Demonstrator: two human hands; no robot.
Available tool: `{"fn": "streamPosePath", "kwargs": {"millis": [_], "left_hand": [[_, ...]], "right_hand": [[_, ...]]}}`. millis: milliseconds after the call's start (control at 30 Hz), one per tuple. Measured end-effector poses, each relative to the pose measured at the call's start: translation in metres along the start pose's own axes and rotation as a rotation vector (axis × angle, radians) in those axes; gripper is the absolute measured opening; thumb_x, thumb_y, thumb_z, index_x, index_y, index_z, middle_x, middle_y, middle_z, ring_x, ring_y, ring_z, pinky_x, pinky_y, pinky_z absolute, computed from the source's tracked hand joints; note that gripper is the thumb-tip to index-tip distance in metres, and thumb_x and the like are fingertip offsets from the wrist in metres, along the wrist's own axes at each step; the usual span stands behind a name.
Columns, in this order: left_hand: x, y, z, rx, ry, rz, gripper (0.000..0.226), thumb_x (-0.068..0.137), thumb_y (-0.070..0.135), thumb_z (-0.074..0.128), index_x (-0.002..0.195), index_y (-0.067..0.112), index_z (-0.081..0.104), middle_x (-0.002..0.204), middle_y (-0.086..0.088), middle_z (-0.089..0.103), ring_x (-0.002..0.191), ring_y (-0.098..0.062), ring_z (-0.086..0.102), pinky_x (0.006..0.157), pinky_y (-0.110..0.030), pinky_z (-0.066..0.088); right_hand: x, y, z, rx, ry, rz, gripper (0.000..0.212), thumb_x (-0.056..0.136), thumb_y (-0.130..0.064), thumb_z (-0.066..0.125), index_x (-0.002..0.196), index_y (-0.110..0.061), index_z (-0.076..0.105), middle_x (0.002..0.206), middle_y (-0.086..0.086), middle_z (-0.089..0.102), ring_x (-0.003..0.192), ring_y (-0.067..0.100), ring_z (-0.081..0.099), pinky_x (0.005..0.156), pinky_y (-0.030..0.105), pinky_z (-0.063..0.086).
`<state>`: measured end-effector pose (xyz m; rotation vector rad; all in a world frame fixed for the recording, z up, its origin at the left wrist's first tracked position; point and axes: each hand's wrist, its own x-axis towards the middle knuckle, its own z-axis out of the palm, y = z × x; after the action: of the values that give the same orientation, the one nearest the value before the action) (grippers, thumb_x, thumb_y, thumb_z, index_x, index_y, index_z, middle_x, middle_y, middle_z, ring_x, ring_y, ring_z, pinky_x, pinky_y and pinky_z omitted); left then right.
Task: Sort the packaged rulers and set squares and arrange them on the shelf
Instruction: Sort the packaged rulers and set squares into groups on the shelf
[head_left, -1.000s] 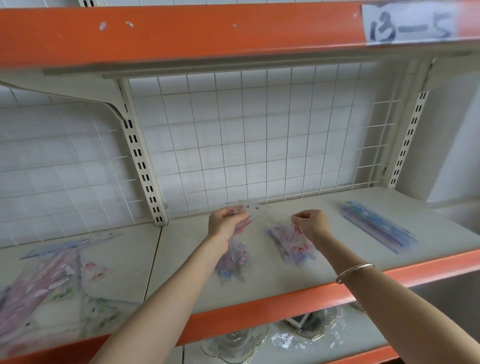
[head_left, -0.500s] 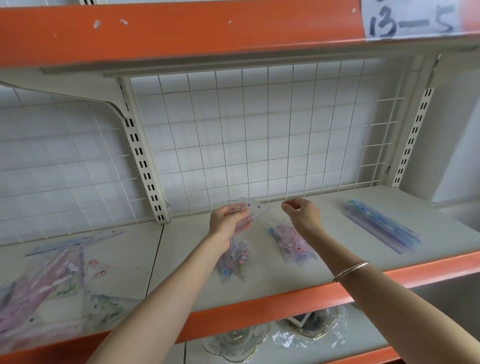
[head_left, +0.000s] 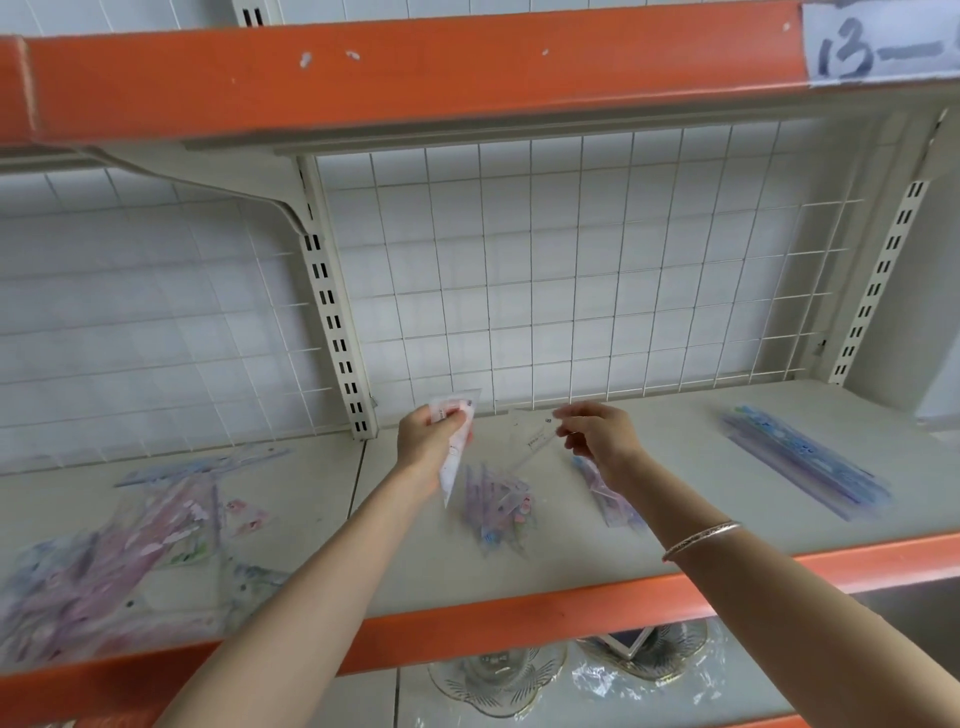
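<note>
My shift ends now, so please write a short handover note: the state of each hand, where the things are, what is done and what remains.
Left hand: grips a packaged set square above the shelf.
Right hand: appears to pinch a clear set square by its corner.
Done: ruler stack lies at the right. The middle pile and right pile lie near the hands, their contents blurred.
Left: place both held pieces, then sort the mixed heap at the left.
</note>
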<state>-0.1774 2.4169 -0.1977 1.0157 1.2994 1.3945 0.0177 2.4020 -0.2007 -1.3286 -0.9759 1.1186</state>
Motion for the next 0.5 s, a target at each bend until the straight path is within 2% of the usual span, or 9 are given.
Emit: {"fn": "streamPosePath", "kwargs": {"millis": [67,133,267,333,433,500], "left_hand": [[0.001,0.003,-0.010,-0.011,-0.009,0.008,0.013,0.088,-0.004,0.061,0.099,-0.003,0.067,0.093,-0.008,0.067,0.081,-0.025,0.062,0.061,-0.020,0.057],[0.003,0.004,-0.017,-0.028,-0.008,-0.012,0.015,0.087,-0.006,0.061,0.101,-0.004,0.067,0.087,-0.005,0.066,0.071,-0.019,0.060,0.056,-0.017,0.055],[0.004,0.005,-0.027,-0.039,-0.008,-0.021,0.014,0.086,-0.007,0.061,0.097,-0.001,0.068,0.082,-0.005,0.066,0.066,-0.018,0.059,0.054,-0.017,0.053],[0.003,0.005,-0.031,-0.026,-0.012,-0.017,0.012,0.085,-0.005,0.064,0.094,0.001,0.068,0.072,-0.003,0.065,0.059,-0.015,0.058,0.054,-0.017,0.051],[0.004,0.005,-0.034,-0.037,-0.032,-0.010,0.013,0.085,-0.006,0.064,0.096,-0.002,0.067,0.054,0.002,0.058,0.045,-0.010,0.050,0.062,-0.024,0.045],[0.003,0.004,-0.036,-0.072,-0.034,-0.016,0.014,0.084,-0.010,0.063,0.097,-0.004,0.065,0.056,-0.003,0.055,0.045,-0.011,0.049,0.068,-0.030,0.043]], "right_hand": [[-0.001,0.002,0.004,-0.044,-0.044,0.021,0.022,0.088,0.010,0.046,0.092,-0.001,0.064,0.068,0.009,0.059,0.054,0.015,0.049,0.051,0.018,0.041],[-0.001,0.005,0.010,-0.102,-0.100,0.043,0.022,0.087,0.010,0.048,0.088,-0.004,0.065,0.068,0.009,0.060,0.054,0.014,0.051,0.051,0.018,0.043],[-0.003,0.012,0.025,-0.203,-0.198,0.057,0.021,0.086,0.010,0.051,0.085,-0.006,0.065,0.068,0.009,0.062,0.054,0.014,0.052,0.052,0.020,0.044],[-0.005,0.014,0.031,-0.221,-0.226,0.054,0.020,0.086,0.010,0.052,0.085,-0.005,0.065,0.068,0.010,0.062,0.054,0.014,0.052,0.052,0.020,0.043],[-0.006,0.016,0.037,-0.238,-0.236,0.046,0.019,0.087,0.010,0.052,0.085,-0.004,0.065,0.068,0.010,0.061,0.054,0.014,0.051,0.052,0.020,0.043],[-0.006,0.018,0.039,-0.262,-0.231,0.041,0.020,0.087,0.010,0.052,0.083,-0.005,0.064,0.067,0.010,0.061,0.053,0.014,0.051,0.049,0.018,0.042]]}}
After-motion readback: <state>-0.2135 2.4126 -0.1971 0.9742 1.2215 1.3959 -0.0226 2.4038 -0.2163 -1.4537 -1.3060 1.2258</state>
